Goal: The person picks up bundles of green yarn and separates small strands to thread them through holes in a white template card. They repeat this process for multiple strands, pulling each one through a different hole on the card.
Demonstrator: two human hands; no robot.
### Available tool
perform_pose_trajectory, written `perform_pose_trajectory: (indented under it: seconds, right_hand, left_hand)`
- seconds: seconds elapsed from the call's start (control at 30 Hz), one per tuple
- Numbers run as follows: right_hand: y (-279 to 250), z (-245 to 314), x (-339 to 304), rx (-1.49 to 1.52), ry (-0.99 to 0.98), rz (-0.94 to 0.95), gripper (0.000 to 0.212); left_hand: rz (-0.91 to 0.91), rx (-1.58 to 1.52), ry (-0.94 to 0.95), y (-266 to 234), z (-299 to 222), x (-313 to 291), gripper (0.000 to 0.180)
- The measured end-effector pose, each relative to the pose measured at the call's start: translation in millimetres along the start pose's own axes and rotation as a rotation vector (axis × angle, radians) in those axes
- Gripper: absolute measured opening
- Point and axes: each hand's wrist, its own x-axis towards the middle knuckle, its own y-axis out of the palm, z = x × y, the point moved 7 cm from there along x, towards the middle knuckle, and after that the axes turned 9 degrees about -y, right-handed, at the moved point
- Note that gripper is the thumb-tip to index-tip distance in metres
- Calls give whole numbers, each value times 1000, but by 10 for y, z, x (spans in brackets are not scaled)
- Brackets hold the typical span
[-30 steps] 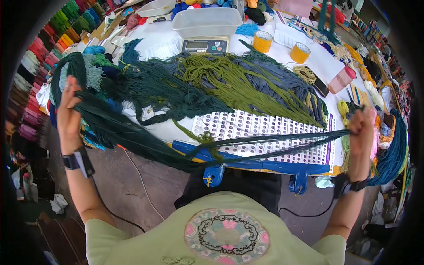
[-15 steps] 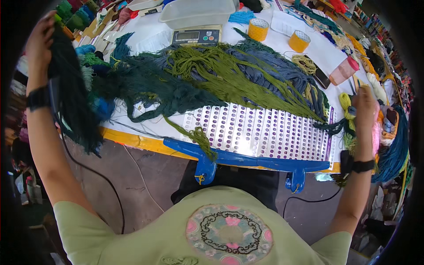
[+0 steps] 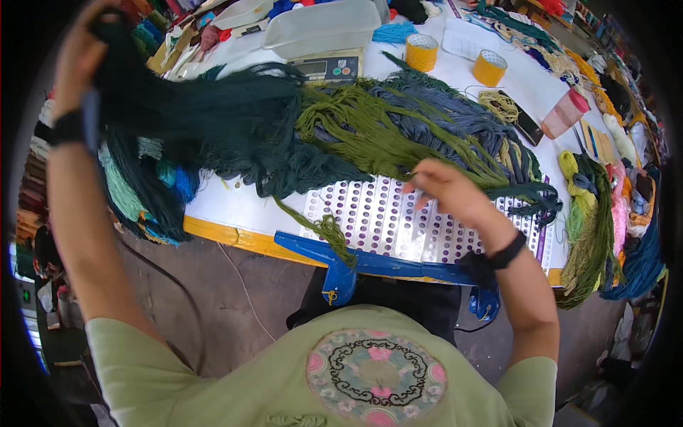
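Raised at the far left, my left hand (image 3: 80,60) is closed on one end of a dark green yarn skein (image 3: 228,117), which stretches from it across the left of the table. My right hand (image 3: 452,191) is over the white strips with purple-dotted holes (image 3: 366,213), beside the olive yarn (image 3: 356,124). Its fingers are loosely bent and apart, and nothing shows in them. Under and behind the olive strands spreads grey-blue yarn (image 3: 427,107). One olive tail (image 3: 327,231) droops over the front edge. A small dark teal bunch (image 3: 537,199) lies right of my right hand.
A digital scale (image 3: 331,66) with a translucent tub (image 3: 324,28) stands at the back. Two yellow tape rolls (image 3: 421,53), a phone (image 3: 528,127) and a pink-lidded cup (image 3: 565,114) are to the right. Blue brackets (image 3: 388,265) jut from the front edge. Skeins (image 3: 587,249) hang at right.
My left hand has lifted the dark green skein, drawing it taut and off the left edge. My right hand has swung in from the far right to the dotted strips.
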Motion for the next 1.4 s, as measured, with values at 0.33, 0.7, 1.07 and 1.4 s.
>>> perform_pose_trajectory:
  seconds: [0.33, 0.7, 1.07, 1.4]
  right_hand:
    - [-92, 43, 203, -453, -440, -325, 13]
    - [185, -154, 271, -645, -319, -133, 14]
    - [251, -26, 313, -764, -221, -153, 12]
    - [266, 16, 191, -695, -271, -213, 14]
  left_hand:
    - [536, -249, -863, 3706, 1067, -2031, 20]
    - [323, 389, -340, 4297, 1341, -2221, 20]
    - [751, -324, -1024, 4400, 1528, -2296, 13]
    - [723, -284, -1031, 4444, 1588, -2318, 13]
